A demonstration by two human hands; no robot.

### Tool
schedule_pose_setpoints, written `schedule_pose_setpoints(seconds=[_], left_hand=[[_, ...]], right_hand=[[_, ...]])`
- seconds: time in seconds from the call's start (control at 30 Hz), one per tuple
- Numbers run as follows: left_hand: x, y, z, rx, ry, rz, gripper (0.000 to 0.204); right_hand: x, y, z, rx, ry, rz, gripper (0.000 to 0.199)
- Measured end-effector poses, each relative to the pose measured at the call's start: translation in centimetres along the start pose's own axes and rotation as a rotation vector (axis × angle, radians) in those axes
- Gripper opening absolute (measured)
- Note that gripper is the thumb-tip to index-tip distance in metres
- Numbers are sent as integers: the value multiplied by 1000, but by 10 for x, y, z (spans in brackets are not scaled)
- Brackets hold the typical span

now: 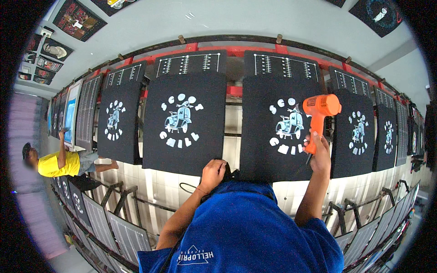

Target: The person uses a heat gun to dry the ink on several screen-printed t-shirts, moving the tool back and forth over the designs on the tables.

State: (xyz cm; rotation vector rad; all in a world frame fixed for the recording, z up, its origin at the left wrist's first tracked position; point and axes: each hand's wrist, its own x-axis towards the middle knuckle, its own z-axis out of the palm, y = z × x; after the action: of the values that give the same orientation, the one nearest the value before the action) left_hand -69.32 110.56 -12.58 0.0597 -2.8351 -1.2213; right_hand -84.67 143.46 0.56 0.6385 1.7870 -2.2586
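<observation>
My right hand (321, 154) is wrapped round the handle of an orange hot-air dryer (322, 107). The dryer is held over the right part of a black T-shirt (259, 159) stretched on a printing board, beside its white and pale-blue scooter print (290, 124). A dark cord leaves the base of the handle. My left hand (213, 175) has its fingers curled at the lower right corner of the neighbouring black T-shirt (159, 150), close to my body. Dark material shows next to those fingers, but what they hold is hidden.
More boards with printed black T-shirts (119, 116) stand in a row along a red frame (234, 91). At the far left a person in a yellow shirt (52, 164) handles a blue screen frame (70, 113). Grey boards (127, 234) on metal racks stand at the bottom.
</observation>
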Motion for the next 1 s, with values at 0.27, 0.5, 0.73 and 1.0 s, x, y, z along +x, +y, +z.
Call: schedule_pose_setpoints(seconds=[0.27,0.5,0.73,1.0], left_hand=[[15,-108,-107,-53,45,181,9],[5,-231,-230,4,311,23,11],[-16,-299,-291,158,486,-160,11],[-37,-311,-285,428,479,-188,8]], right_hand=[[-93,73,140,119,-138,153,33],[-129,100,310,-45,-289,203,30],[-85,83,402,-462,-365,-11,38],[-64,94,414,-510,-386,36,33]])
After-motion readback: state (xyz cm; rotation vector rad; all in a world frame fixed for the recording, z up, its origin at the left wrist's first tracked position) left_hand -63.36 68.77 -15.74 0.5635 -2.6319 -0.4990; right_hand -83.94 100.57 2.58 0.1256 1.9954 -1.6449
